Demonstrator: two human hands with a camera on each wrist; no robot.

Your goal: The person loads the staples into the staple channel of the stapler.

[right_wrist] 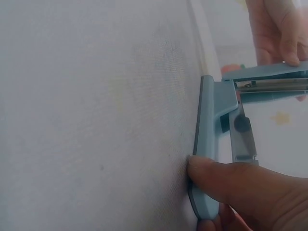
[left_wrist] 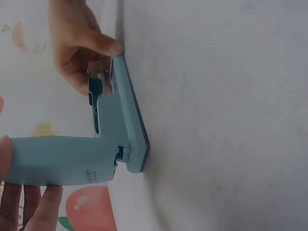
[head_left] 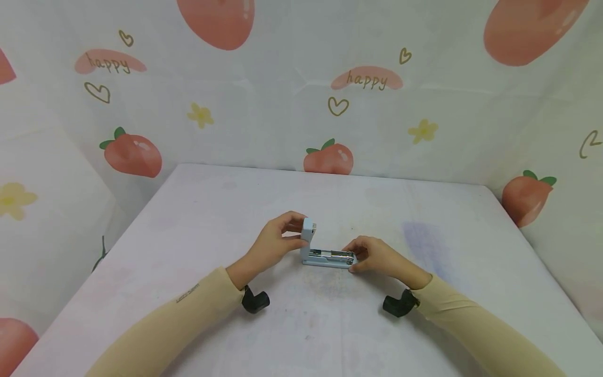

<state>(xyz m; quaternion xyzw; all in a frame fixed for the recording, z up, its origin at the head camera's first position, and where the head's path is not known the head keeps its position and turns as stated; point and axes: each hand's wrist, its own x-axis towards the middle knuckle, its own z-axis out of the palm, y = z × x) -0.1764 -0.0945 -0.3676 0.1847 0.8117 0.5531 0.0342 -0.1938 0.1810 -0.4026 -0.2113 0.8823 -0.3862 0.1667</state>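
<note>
A light blue stapler (head_left: 326, 264) rests on the table with its top arm swung up to upright, so the metal staple channel (head_left: 332, 255) lies exposed along the base. My left hand (head_left: 278, 235) grips the raised top arm (left_wrist: 62, 161) between thumb and fingers. At the base's far end, my right hand (head_left: 377, 255) pinches the stapler base (right_wrist: 206, 125), thumb on the near side and fingers on the other. Whether any staples sit in the channel I cannot tell.
The white table (head_left: 306, 335) carries a faint purple stain (head_left: 426, 246) to the right of the hands. Behind it hangs a white cloth (head_left: 282, 120) printed with peaches, hearts and flowers. A black camera mount (head_left: 256, 301) is on the left wrist, another camera mount (head_left: 399, 303) on the right.
</note>
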